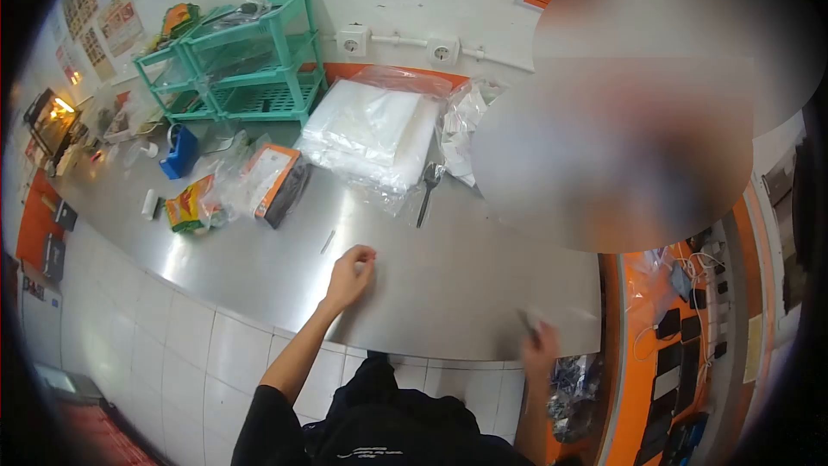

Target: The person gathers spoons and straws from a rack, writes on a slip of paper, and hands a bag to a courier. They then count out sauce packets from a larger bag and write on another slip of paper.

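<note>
My left hand point(349, 278) is over the steel table point(448, 272), its fingers curled together with a small red spot at the fingertips. What they hold, if anything, is hidden. Near the table's front right edge, my right hand point(542, 347) is closed on a dark slim object point(526, 324) that points up and left, smeared by motion. A thin pale strip point(329, 242) lies on the steel just beyond my left hand. Farther back, a black plastic spoon point(427, 194) in clear wrap rests against a stack of white plastic bags point(371, 129).
Green shelf racks point(250, 60) stand at the wall. Left of the bags lie an orange-and-black packet point(274, 183), a yellow-green packet point(191, 205) and a blue tape dispenser point(178, 153). Right of the table, an orange shelf point(642, 371) carries phones and cables. A blurred patch covers the upper right.
</note>
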Motion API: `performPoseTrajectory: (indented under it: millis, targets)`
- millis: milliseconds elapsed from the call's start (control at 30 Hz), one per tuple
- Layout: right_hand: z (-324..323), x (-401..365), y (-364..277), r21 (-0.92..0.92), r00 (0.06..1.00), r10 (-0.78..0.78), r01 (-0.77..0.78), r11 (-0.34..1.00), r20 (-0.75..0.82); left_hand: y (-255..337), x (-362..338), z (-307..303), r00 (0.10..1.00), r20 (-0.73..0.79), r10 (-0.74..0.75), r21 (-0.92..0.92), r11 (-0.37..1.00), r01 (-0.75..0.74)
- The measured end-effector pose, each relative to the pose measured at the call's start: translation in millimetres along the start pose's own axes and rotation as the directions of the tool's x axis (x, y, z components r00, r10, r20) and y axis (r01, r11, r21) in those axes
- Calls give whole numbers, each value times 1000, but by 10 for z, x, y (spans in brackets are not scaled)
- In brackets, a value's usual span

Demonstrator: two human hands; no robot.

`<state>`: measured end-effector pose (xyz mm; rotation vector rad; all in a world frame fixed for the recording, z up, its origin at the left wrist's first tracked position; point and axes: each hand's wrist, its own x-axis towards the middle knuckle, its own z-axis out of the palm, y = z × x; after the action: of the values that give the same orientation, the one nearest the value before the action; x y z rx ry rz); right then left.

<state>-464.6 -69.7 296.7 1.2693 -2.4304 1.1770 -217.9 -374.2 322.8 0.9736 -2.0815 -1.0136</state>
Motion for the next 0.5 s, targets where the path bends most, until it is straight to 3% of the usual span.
performPoseTrajectory:
  millis: [33, 67, 133, 200, 300, 367, 433, 500]
  targets:
    - [287, 311, -450, 93, 990, -24, 11, 996, 141, 55, 145, 81, 997, 67, -27, -61, 998, 31]
    - [626, 399, -546, 94, 943, 67, -103, 990, 325, 51, 285, 186, 993, 106, 59, 5, 998, -60]
    - [919, 658, -903, 88, 883, 59, -112, 990, 466, -6, 590, 464, 979, 107, 172, 132, 974, -185]
    - [1132, 671, -950, 116, 889, 81, -148, 982, 451, -81, 862, 772, 972, 38, 231, 270, 934, -232]
    - [1168, 645, -1023, 118, 896, 112, -179, 977, 430, -81, 1135, 1018, 996, 82, 44, 361, 930, -71]
    - [1187, 591, -970, 197, 919, 51, -138, 971, 392, -176, 1226, 1195, 976, 93, -197, 367, 918, 151]
    - [1159, 586, -999, 174, 896, 91, -182, 968, 434, -316, 1095, 1203, 975, 124, -182, 296, 945, 139]
    - [1167, 579, -992, 105, 877, 74, -140, 985, 475, -436, 866, 1052, 988, 152, -5, 241, 970, -32]
